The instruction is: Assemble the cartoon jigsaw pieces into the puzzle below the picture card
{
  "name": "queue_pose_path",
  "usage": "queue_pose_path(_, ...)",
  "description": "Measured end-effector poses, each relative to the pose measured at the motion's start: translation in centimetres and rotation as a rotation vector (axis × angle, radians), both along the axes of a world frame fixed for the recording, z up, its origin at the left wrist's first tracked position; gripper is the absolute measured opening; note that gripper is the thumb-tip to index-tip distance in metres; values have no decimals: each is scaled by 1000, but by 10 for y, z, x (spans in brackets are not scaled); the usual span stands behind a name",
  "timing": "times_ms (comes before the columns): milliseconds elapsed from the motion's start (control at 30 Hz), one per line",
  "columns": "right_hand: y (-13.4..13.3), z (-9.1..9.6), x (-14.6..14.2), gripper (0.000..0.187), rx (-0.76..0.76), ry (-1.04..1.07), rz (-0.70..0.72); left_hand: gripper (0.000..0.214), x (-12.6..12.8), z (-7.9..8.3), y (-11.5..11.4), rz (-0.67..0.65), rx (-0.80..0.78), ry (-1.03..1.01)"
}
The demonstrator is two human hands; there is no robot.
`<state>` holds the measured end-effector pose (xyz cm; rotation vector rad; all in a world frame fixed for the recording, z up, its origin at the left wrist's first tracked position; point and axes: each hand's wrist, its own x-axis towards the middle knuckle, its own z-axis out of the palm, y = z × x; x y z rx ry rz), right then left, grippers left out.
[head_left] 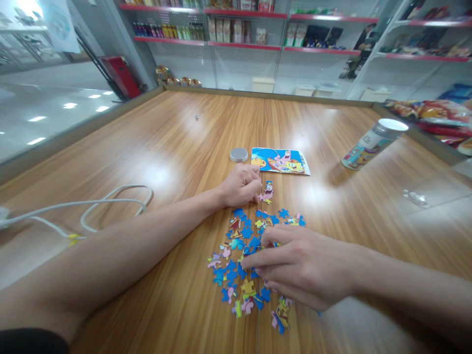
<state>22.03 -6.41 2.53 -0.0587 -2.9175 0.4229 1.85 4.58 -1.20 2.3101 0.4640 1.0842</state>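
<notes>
Loose jigsaw puzzle pieces [248, 232], mostly blue with pink and yellow parts, are scattered over the wooden table [177, 314] in front of me. My left hand [241, 184] is closed beside a few joined puzzle pieces [267, 192], its fingertips at their left edge. What it holds, if anything, is hidden. Above it lies a cartoon picture card [283, 161]. My right hand [306, 263] is palm down over the loose pieces, index finger stretched out onto them and the other fingers partly bent. It covers some pieces.
A round metal lid [239, 155] lies left of the card. At the right stands a printed cylindrical can [374, 143]; clear crumpled plastic [415, 197] is near it. A white cable [110, 201] loops on the left. Stocked shelves [247, 44] stand behind the table.
</notes>
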Motion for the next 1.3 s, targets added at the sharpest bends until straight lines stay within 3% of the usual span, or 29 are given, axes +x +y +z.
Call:
queue_pose_path(600,-1,-2,3,20,-44,36,-27,47,2,0,1,3,1,-31)
queue_pose_path(767,-16,6,-12,21,-101,150,-220,49,4,1,2,70,-116,-55)
queue_pose_path(900,-32,3,-39,26,-18,3,-275,50,2,0,4,152,-236,-108)
queue_pose_path(1033,-41,-7,-59,14,106,-44,-252,48,0,0,4,180,-298,-151)
queue_pose_path(1300,-43,-19,-68,13,150,-49,-272,46,0,1,2,254,-336,-182)
